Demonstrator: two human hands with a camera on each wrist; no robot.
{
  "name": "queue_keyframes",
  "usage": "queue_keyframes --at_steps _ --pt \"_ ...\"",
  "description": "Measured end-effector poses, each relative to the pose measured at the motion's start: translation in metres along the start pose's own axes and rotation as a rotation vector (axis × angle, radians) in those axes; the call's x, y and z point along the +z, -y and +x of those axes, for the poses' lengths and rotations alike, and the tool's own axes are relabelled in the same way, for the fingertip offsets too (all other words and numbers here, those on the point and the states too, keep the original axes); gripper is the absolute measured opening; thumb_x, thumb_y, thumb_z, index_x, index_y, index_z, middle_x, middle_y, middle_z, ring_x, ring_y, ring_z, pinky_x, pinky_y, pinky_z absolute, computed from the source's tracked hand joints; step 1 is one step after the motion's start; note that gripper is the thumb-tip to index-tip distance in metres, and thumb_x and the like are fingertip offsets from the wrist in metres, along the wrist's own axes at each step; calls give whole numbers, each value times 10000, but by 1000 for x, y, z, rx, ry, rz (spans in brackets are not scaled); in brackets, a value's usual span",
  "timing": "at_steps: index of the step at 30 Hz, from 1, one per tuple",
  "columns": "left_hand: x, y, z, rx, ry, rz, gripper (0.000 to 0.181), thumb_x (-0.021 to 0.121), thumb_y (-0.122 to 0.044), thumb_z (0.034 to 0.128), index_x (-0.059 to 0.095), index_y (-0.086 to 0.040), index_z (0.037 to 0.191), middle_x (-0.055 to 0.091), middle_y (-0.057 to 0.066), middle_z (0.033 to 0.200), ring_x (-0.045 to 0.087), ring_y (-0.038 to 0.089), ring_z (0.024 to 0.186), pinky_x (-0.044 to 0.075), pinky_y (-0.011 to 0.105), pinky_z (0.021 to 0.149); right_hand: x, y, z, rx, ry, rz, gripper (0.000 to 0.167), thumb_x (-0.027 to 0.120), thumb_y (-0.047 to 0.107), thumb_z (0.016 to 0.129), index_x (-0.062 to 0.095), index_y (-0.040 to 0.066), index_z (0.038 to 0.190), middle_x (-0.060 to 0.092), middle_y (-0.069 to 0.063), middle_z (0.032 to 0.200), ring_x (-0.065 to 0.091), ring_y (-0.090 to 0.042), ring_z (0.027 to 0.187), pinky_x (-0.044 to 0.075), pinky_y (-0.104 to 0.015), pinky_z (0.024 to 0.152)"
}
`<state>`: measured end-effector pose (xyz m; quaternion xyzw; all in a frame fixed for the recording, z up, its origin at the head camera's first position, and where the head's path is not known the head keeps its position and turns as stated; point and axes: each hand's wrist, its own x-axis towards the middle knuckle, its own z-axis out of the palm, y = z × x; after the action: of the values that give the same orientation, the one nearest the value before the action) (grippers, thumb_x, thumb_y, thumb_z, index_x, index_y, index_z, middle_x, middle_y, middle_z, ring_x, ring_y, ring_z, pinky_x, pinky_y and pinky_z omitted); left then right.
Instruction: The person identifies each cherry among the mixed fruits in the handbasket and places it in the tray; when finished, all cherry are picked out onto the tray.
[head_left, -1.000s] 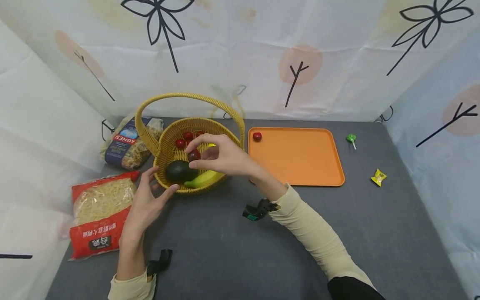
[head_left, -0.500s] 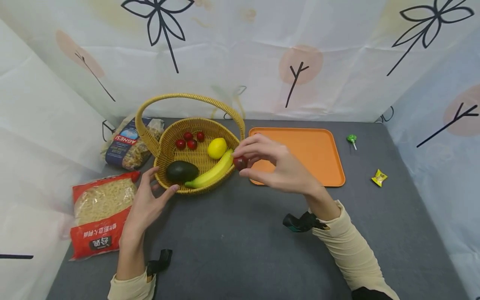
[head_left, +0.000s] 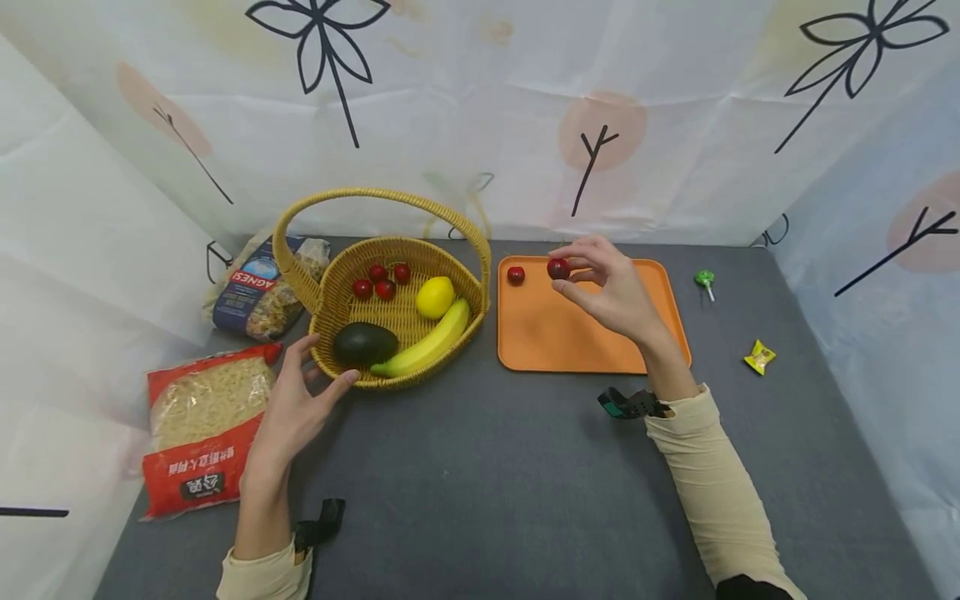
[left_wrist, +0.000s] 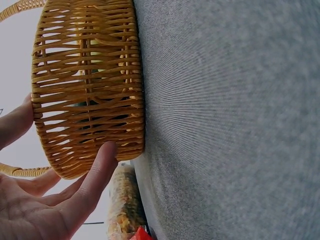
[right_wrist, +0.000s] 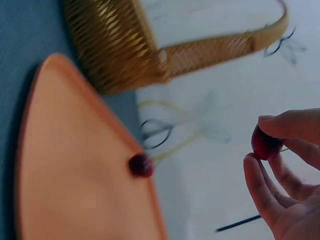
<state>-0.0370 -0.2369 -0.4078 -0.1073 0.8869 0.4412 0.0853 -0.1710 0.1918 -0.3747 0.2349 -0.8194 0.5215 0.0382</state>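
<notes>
In the head view my right hand (head_left: pixel 611 292) pinches a dark red cherry (head_left: pixel 558 268) between thumb and fingertips, above the back left part of the orange tray (head_left: pixel 585 333). Another cherry (head_left: pixel 516 275) lies near the tray's back left corner. The right wrist view shows the pinched cherry (right_wrist: pixel 266 143) in my right hand (right_wrist: pixel 287 170), off the tray surface. My left hand (head_left: pixel 296 404) touches the near left side of the yellow wicker basket (head_left: pixel 322 292), thumb and fingers spread. In the left wrist view its fingers rest against the woven wall (left_wrist: pixel 90 100).
Inside the basket are several cherries (head_left: pixel 386 290), a lemon (head_left: pixel 435 297), a banana (head_left: pixel 427 346) and an avocado (head_left: pixel 364 343). Two pasta bags (head_left: pixel 258 287) (head_left: pixel 210 425) lie left. Right of the tray are a green lollipop (head_left: pixel 704 277) and a yellow candy (head_left: pixel 759 357). The basket handle arches high.
My right hand has carried the cherry from inside the basket rightward, past its rim, to above the tray. My left hand and the basket have stayed put.
</notes>
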Motion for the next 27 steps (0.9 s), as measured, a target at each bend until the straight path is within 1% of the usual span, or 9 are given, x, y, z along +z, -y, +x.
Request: queue_keyframes --at_steps 2,5,7,9,13,16,23,27 --pt "0 0 0 -2 0 -1 1022 735 -484 1028 116 -77 1731 274 327 1742 426 545 1551 396 738 1231 1 -18 4 71 11 -49 383 776 25 983 707 -14 1358 613 -219 1320 680 -360 1171 633 -402 1053" --pt "0 0 1 3 -1 1 1018 733 -484 1030 118 -75 1730 275 330 1741 430 547 1547 402 739 1226 4 -46 12 172 33 -102 398 768 78 1003 684 -3 1383 611 -229 1349 685 -412 1208 606 -569 1075" --pt "0 0 1 4 -1 2 1015 731 -484 1031 119 -76 1730 276 330 1740 431 547 1546 404 740 1224 8 -61 17 226 44 -134 401 764 86 1007 674 -6 1387 604 -239 1364 691 -431 1217 602 -598 1071" --pt "0 0 1 6 -1 3 1013 729 -484 1032 119 -73 1730 276 332 1739 433 549 1544 405 740 1223 11 -74 22 262 55 -157 397 764 74 1005 668 -20 1378 592 -251 1375 691 -447 1222 604 -600 1066" --pt "0 0 0 2 1 4 1016 730 -485 1032 117 -75 1731 271 330 1742 431 549 1546 400 738 1228 16 -93 31 279 69 -212 371 776 57 990 690 -36 1339 588 -262 1350 704 -448 1205 607 -578 1064" --pt "1 -1 1 3 2 7 1017 729 -489 1031 118 -76 1731 270 327 1745 431 547 1548 404 735 1227 19 -101 36 276 89 -225 362 779 47 985 708 -36 1330 586 -261 1321 708 -433 1188 606 -561 1063" --pt "1 0 1 1 -3 10 1020 731 -493 1028 120 -76 1730 273 325 1744 433 549 1543 410 734 1223 21 -106 45 250 128 -232 380 773 21 984 703 -57 1350 590 -283 1327 665 -430 1233 599 -551 1072" --pt "1 0 1 -6 1 11 1033 732 -508 1023 115 -82 1733 266 319 1751 429 544 1549 404 732 1229 21 -107 48 254 156 -245 417 767 13 985 679 -54 1387 585 -292 1359 659 -441 1253 586 -559 1091"
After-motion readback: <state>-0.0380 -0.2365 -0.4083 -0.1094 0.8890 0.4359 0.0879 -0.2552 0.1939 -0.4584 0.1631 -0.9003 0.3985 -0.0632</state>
